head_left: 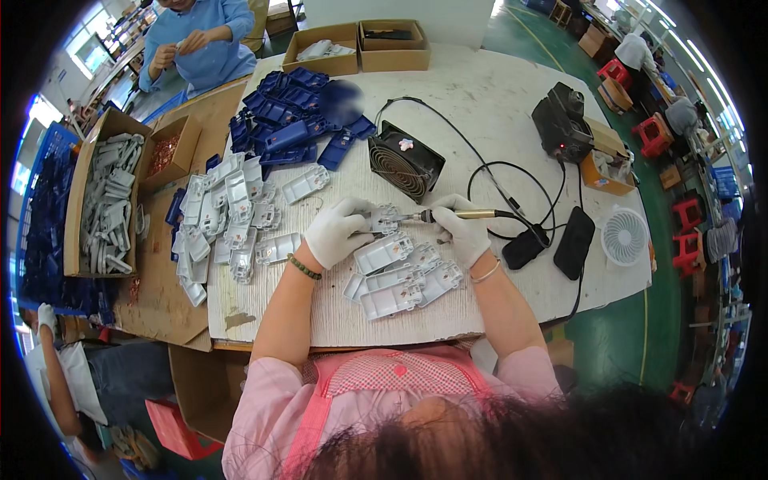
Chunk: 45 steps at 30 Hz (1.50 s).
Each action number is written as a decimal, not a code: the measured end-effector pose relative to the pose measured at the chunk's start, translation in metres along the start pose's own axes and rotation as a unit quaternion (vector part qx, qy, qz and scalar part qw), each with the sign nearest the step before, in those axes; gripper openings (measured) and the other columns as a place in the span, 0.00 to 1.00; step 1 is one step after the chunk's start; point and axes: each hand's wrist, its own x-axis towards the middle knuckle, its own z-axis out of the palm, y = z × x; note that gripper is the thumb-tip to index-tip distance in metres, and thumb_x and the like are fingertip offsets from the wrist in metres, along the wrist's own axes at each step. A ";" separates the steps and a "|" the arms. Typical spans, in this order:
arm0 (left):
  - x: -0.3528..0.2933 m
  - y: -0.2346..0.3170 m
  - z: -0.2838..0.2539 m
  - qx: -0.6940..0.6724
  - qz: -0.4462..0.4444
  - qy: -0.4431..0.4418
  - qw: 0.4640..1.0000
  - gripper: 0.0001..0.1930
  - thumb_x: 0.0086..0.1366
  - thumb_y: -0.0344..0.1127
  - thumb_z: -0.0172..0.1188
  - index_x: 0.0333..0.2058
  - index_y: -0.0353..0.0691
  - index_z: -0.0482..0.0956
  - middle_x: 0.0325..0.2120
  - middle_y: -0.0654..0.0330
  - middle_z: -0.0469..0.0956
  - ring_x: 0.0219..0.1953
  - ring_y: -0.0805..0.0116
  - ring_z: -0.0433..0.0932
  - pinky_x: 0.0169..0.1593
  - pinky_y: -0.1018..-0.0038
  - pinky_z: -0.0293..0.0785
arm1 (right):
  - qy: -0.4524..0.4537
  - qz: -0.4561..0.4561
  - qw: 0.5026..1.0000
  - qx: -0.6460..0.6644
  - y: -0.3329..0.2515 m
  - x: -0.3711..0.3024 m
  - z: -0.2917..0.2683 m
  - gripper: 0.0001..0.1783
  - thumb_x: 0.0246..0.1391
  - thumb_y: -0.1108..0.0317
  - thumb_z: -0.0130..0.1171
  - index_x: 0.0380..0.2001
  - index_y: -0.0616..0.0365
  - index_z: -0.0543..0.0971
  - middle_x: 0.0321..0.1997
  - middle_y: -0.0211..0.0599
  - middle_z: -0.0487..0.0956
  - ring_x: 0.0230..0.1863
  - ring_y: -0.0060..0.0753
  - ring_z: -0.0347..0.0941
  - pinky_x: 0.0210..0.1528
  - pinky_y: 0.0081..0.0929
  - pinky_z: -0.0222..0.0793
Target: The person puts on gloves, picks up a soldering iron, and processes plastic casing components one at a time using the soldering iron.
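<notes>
My left hand (pixel 340 230), in a white glove, is closed on a small pale grey plastic housing (pixel 385 218) and steadies it above the table. My right hand (pixel 462 233), gloved too, grips a soldering iron (pixel 478 214) with a gold-coloured handle; its tip points left and meets the housing or comes very close, too small to tell. Just below my hands lies a group of grey housings (pixel 392 290), several overlapping. A larger heap of the same grey housings (pixel 232 204) spreads left of my left hand. Behind it is a pile of dark blue plastic housings (pixel 280 112).
A black fan (pixel 406 162) stands beyond my hands. The iron's cable loops right, near a black box with a red light (pixel 563 124), black pads (pixel 574 242) and a white round fan (pixel 624 236). Cardboard boxes (pixel 394 60) line the far edge. A co-worker (pixel 196 48) sits far left.
</notes>
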 end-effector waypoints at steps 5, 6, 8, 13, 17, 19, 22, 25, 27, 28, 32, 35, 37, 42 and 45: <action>-0.001 0.000 0.000 -0.023 -0.014 -0.007 1.000 0.07 0.45 0.31 0.64 0.20 0.37 0.75 0.38 0.58 0.73 0.38 0.59 0.72 0.40 0.69 0.70 | -0.003 -0.006 1.000 0.001 0.000 0.000 0.003 0.06 0.48 0.66 0.54 0.28 0.57 0.73 0.19 0.26 0.71 0.17 0.12 0.62 0.19 0.12 0.60; -0.001 0.000 0.000 -0.023 -0.014 -0.007 1.000 0.07 0.45 0.31 0.64 0.20 0.37 0.75 0.38 0.58 0.73 0.38 0.59 0.72 0.40 0.69 0.70 | -0.004 -0.009 1.000 0.001 -0.001 -0.001 0.003 0.06 0.48 0.66 0.54 0.28 0.57 0.73 0.19 0.26 0.71 0.17 0.12 0.62 0.19 0.12 0.60; -0.001 0.001 -0.001 -0.021 -0.015 -0.012 1.000 0.07 0.45 0.31 0.64 0.20 0.37 0.75 0.38 0.58 0.73 0.38 0.59 0.72 0.40 0.69 0.70 | -0.009 -0.013 1.000 -0.008 0.001 0.001 0.001 0.06 0.48 0.66 0.54 0.28 0.57 0.73 0.19 0.26 0.71 0.17 0.12 0.62 0.19 0.12 0.60; 0.000 0.000 0.000 -0.019 -0.012 -0.012 1.000 0.07 0.45 0.31 0.64 0.20 0.37 0.75 0.39 0.59 0.73 0.39 0.60 0.72 0.40 0.70 0.70 | -0.015 -0.018 1.000 -0.009 0.001 0.000 0.001 0.07 0.48 0.66 0.53 0.28 0.58 0.73 0.19 0.25 0.71 0.17 0.12 0.62 0.20 0.12 0.60; -0.001 -0.001 0.001 -0.012 -0.010 -0.012 1.000 0.07 0.45 0.31 0.64 0.19 0.38 0.74 0.39 0.60 0.73 0.39 0.61 0.72 0.40 0.70 0.69 | -0.015 -0.017 1.000 -0.013 0.001 0.001 0.000 0.07 0.48 0.66 0.54 0.27 0.58 0.74 0.18 0.25 0.71 0.17 0.12 0.62 0.19 0.12 0.60; 0.000 -0.001 0.001 -0.012 -0.003 -0.009 1.000 0.07 0.45 0.31 0.64 0.19 0.38 0.74 0.39 0.60 0.74 0.40 0.61 0.72 0.40 0.69 0.69 | -0.016 -0.016 1.000 -0.016 0.002 0.001 -0.001 0.07 0.48 0.66 0.54 0.27 0.59 0.74 0.18 0.25 0.71 0.17 0.12 0.62 0.19 0.11 0.60; 0.001 0.000 0.001 -0.009 0.005 -0.006 1.000 0.07 0.44 0.31 0.64 0.19 0.38 0.73 0.39 0.60 0.74 0.40 0.61 0.72 0.40 0.69 0.69 | -0.025 -0.018 0.999 -0.007 0.002 0.000 0.000 0.07 0.47 0.67 0.56 0.27 0.60 0.75 0.18 0.27 0.72 0.17 0.12 0.63 0.18 0.12 0.60; 0.001 0.000 0.000 -0.005 0.008 -0.006 1.000 0.07 0.44 0.31 0.64 0.19 0.38 0.73 0.39 0.61 0.74 0.40 0.61 0.72 0.40 0.69 0.69 | -0.030 -0.018 0.999 0.003 0.001 0.000 0.000 0.07 0.47 0.68 0.56 0.28 0.60 0.75 0.18 0.27 0.72 0.17 0.12 0.63 0.19 0.12 0.60; 0.001 0.000 0.000 -0.005 0.011 -0.005 1.000 0.07 0.44 0.30 0.63 0.19 0.38 0.73 0.39 0.61 0.74 0.40 0.60 0.71 0.40 0.69 0.69 | -0.034 -0.023 0.999 -0.004 0.003 0.001 -0.001 0.07 0.46 0.68 0.56 0.28 0.60 0.75 0.18 0.28 0.72 0.17 0.12 0.63 0.19 0.12 0.60; 0.001 0.000 0.001 -0.006 0.009 -0.005 1.000 0.07 0.44 0.31 0.63 0.19 0.38 0.73 0.39 0.61 0.74 0.41 0.60 0.71 0.41 0.69 0.69 | -0.034 -0.023 0.999 -0.005 0.004 0.002 -0.001 0.07 0.46 0.68 0.56 0.28 0.60 0.75 0.18 0.28 0.72 0.17 0.12 0.63 0.19 0.12 0.60; 0.000 -0.002 -0.002 0.017 0.014 -0.013 1.000 0.06 0.45 0.32 0.65 0.22 0.39 0.76 0.38 0.57 0.73 0.38 0.59 0.73 0.41 0.69 0.71 | -0.017 -0.025 0.999 -0.014 0.006 0.002 -0.001 0.07 0.50 0.67 0.54 0.28 0.60 0.74 0.19 0.27 0.72 0.16 0.11 0.63 0.18 0.10 0.59; 0.003 -0.005 -0.010 0.065 0.032 0.057 0.996 0.07 0.46 0.34 0.64 0.25 0.39 0.78 0.38 0.56 0.73 0.40 0.57 0.73 0.45 0.66 0.69 | 0.007 -0.016 0.999 0.028 0.006 0.003 -0.002 0.07 0.51 0.67 0.53 0.28 0.59 0.73 0.18 0.26 0.71 0.16 0.11 0.62 0.17 0.09 0.58; -0.002 -0.014 -0.009 0.115 -0.091 0.121 0.982 0.12 0.49 0.37 0.62 0.33 0.41 0.77 0.43 0.54 0.72 0.47 0.54 0.69 0.51 0.62 0.63 | 0.015 -0.017 0.998 0.060 0.007 0.003 -0.005 0.06 0.52 0.67 0.52 0.28 0.59 0.73 0.18 0.26 0.70 0.16 0.11 0.61 0.17 0.09 0.57; -0.021 -0.052 -0.011 0.320 -0.227 0.209 0.896 0.14 0.50 0.39 0.61 0.36 0.42 0.74 0.52 0.51 0.66 0.59 0.49 0.57 0.60 0.56 0.51 | 0.012 -0.025 0.997 0.075 0.009 0.006 -0.003 0.06 0.53 0.66 0.52 0.28 0.58 0.72 0.18 0.26 0.70 0.15 0.11 0.60 0.16 0.09 0.56; -0.024 -0.055 -0.014 0.342 -0.264 0.139 0.891 0.12 0.49 0.40 0.62 0.31 0.42 0.74 0.47 0.52 0.70 0.56 0.52 0.61 0.59 0.55 0.52 | 0.004 -0.013 0.996 0.089 0.008 0.004 -0.004 0.06 0.53 0.66 0.52 0.28 0.57 0.72 0.18 0.26 0.70 0.15 0.11 0.60 0.16 0.09 0.55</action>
